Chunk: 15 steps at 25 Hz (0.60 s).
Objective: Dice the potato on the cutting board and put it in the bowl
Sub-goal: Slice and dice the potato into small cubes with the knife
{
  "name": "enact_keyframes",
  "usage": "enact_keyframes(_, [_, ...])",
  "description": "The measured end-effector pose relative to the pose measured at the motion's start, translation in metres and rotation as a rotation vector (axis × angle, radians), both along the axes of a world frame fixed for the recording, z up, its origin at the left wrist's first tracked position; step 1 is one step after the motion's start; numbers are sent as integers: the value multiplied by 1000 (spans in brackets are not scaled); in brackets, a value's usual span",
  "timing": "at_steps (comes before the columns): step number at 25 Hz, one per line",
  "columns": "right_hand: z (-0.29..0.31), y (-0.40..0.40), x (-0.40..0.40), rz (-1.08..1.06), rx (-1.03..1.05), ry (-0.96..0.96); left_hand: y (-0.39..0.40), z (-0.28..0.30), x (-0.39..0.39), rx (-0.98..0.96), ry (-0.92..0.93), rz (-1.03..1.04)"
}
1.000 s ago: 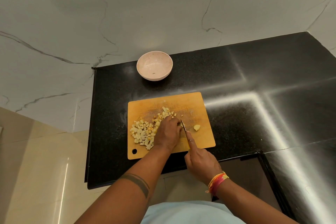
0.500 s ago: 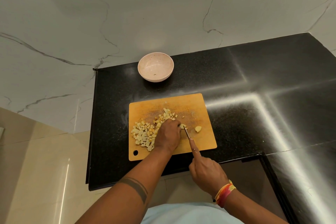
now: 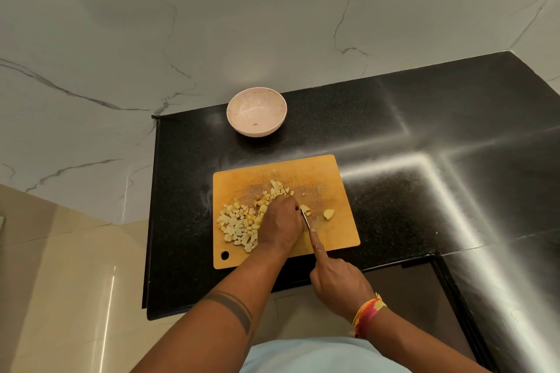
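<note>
Dicing step, nearly done. On the orange rectangular cutting board [image 3: 330, 172]: pale diced potato pile [image 3: 239, 225] at its left side; left hand [image 3: 280, 225] curled over the last piece; right hand [image 3: 336, 280] grips the thin steel knife [image 3: 305, 219], forefinger along the spine. Next, I judge: finish cuts, transfer to the pink round bowl [image 3: 257, 111] beyond the board.

worktop [image 3: 394, 130]: polished black speckled stone, glossy
cutting board [image 3: 318, 172]: matt wood, scored by cuts
bowl [image 3: 256, 111]: smooth, pale pink, speckled
knife [image 3: 305, 219]: shiny metal blade
wall [image 3: 151, 39]: veined white marble

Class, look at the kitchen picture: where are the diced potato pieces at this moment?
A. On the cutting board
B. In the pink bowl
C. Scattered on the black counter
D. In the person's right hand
A: the diced potato pieces lie heaped on the cutting board, while the bowl holds no dice.
</note>
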State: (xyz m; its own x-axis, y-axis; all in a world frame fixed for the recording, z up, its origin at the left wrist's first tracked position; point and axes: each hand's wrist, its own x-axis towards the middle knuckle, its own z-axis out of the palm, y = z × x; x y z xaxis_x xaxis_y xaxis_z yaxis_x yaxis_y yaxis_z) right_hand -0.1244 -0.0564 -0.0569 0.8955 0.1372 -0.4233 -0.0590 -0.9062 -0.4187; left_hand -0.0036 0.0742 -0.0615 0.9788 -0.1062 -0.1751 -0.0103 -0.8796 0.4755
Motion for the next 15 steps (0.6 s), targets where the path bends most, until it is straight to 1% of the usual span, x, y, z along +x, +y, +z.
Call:
enact_keyframes(3, [1, -10, -14, -12, 30, -18, -2, 1, 1, -24, 2, 32])
enact_keyframes(5, [3, -17, -17, -60, 58, -59, -3, 2, 0, -27, -49, 24])
enact_keyframes(8, [7, -29, -11, -181, 93, -131, -11, 3, -3, -48, -131, -126])
enact_keyframes(11, [9, -39, -3, -281, 92, -150, -28, 1, -4, -98, -70, -314])
enact_keyframes(13, [10, -42, -3, -303, 99, -154, -38, 0, -3, -51, -5, -352])
enact_keyframes(15, [11, -42, -4, -298, 112, -144, -42, -2, -1, -18, 11, -332])
